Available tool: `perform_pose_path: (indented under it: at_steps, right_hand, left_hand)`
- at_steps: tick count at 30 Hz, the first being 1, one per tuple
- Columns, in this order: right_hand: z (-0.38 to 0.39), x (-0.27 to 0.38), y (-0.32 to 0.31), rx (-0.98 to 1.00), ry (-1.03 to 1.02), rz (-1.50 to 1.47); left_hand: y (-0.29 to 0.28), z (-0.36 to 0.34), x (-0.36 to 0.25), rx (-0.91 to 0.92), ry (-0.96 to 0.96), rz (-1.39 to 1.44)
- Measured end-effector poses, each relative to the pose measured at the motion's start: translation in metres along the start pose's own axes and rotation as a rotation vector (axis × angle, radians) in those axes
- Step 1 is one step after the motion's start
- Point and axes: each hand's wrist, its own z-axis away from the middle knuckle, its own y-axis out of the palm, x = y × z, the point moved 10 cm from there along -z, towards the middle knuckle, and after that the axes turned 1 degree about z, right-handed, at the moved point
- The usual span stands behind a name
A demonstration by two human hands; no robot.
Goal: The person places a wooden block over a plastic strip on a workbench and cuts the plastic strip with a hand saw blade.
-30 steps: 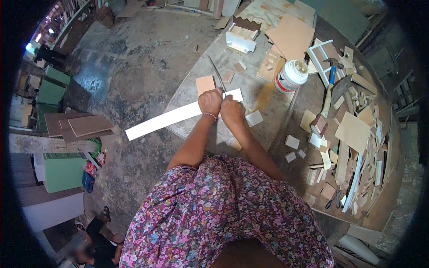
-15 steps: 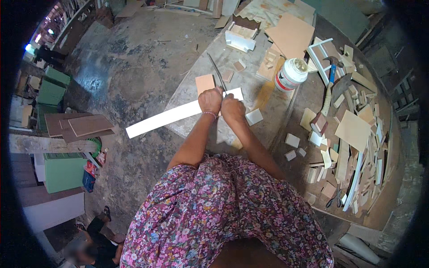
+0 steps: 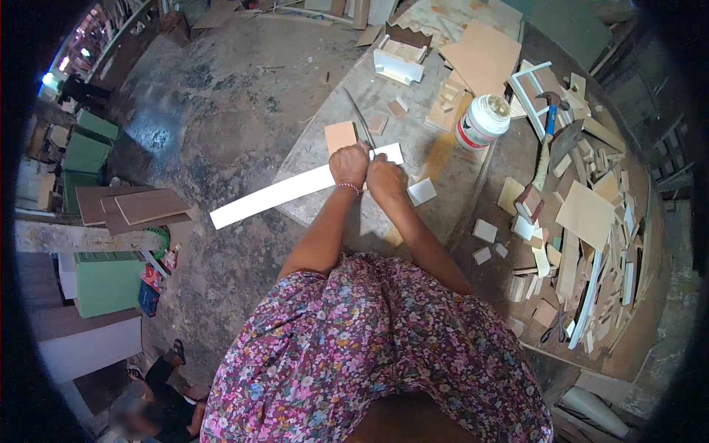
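Both my hands sit side by side just above the middle of the frame, on the long white flat board strip [image 3: 295, 190] that lies across the near edge of the grey workbench [image 3: 436, 159]. My left hand [image 3: 349, 164] is curled shut around the handle end of a thin dark metal saw blade [image 3: 360, 118]; my right hand [image 3: 385, 179] is pressed just beside it, touching it, fingers folded down on the strip's right end. Whether the right fingers also wrap the handle I cannot tell, since the knuckles hide it.

The strip's long axis runs from the lower left of the frame, where it overhangs the bench over the concrete floor, up to the right, ending just past my hands. So nearly all of its length lies to the left of my fingers, and the left hand is the nearer one to that free end. The blade crosses the strip close to its right end and points away from me toward the top of the frame, slightly left, its long axis roughly square to the strip.

Just left of the blade lies a small square tan board piece [image 3: 340, 136]. A white plastic tub with a lid [image 3: 482, 120] stands to the upper right, with a blue-handled hammer [image 3: 548, 118] beyond it among wood offcuts.
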Motion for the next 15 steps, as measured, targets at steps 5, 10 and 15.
perform_pose_path:
  at_steps: [5, 10, 15]
  right_hand:
    - [0.026, -0.001, 0.0, 0.033, -0.06, -0.036]
    - [0.036, 0.001, -0.008, 0.006, -0.041, -0.08]
    - [0.003, -0.001, 0.002, 0.034, 0.0, -0.024]
  left_hand:
    - [0.0, 0.002, 0.004, 0.065, -0.034, -0.03]
    - [-0.009, 0.003, 0.004, -0.013, 0.002, -0.009]
    - [-0.004, 0.002, 0.0, -0.008, 0.005, 0.008]
